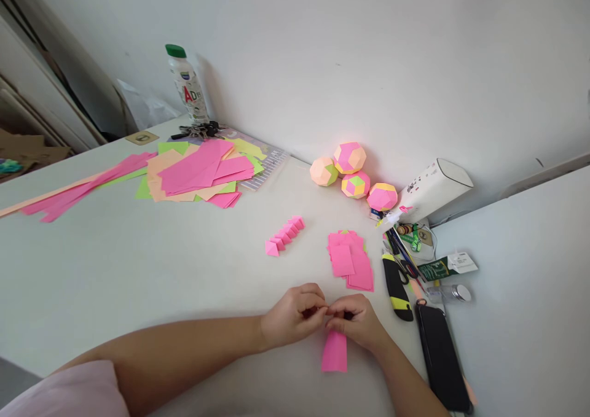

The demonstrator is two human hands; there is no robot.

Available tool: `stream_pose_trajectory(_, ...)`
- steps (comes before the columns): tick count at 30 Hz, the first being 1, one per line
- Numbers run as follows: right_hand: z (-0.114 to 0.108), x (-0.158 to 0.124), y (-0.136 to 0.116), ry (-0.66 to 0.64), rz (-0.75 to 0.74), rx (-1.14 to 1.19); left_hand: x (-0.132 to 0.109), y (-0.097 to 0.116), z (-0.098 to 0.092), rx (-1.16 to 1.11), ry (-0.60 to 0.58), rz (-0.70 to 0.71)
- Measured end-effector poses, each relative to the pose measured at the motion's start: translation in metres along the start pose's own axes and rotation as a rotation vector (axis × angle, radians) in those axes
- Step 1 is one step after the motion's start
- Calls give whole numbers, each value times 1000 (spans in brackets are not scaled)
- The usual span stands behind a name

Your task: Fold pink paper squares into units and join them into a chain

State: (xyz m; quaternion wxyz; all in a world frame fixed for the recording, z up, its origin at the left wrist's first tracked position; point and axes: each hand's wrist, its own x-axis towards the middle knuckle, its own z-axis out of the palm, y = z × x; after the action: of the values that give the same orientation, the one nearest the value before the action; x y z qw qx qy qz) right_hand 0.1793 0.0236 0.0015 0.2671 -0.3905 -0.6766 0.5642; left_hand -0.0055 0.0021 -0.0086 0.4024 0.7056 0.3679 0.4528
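Observation:
My left hand (297, 314) and my right hand (354, 320) meet near the front of the table, fingertips pinched close together. Between them is a pink paper slip (335, 352), its upper end hidden in the fingers and its lower end hanging toward me. Both hands are closed on it. Just beyond lies a stack of pink paper pieces (342, 260) with a little green showing. To the left of that stack, a row of folded pink paper units (284, 236) sits nested in a slanting line.
Several paper balls (356, 185) stand against the wall. Coloured sheets (198, 171) and long strips lie at left, near a bottle (188, 85) and keys (199, 129). At right are a box cutter (397, 287), a black phone (443, 358), a small jar (449, 293) and a white box (431, 187).

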Motion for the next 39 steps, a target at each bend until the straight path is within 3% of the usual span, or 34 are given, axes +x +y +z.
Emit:
stream_pose_trajectory(12, 1, 0, 0, 5, -7, -11, -1, -1, 0, 1, -43, -8)
stream_pose_trajectory(19, 1, 0, 1, -1, -12, -5, -2, 1, -1, -42, 2, -16)
stream_pose_trajectory(25, -1, 0, 8, 59, 17, 93, 2, 6, -3, -40, 68, -147)
stream_pose_trajectory(28, -3, 1, 10, 74, 14, 139, 3, 6, -4, -36, 23, -158)
stream_pose_trajectory(33, -5, 1, 10, -4, 0, 164, 4, 6, -3, -24, -79, -198)
stream_pose_trajectory(39, -3, 0, 7, -117, -7, 41, 4, 6, -2, 47, -68, -234)
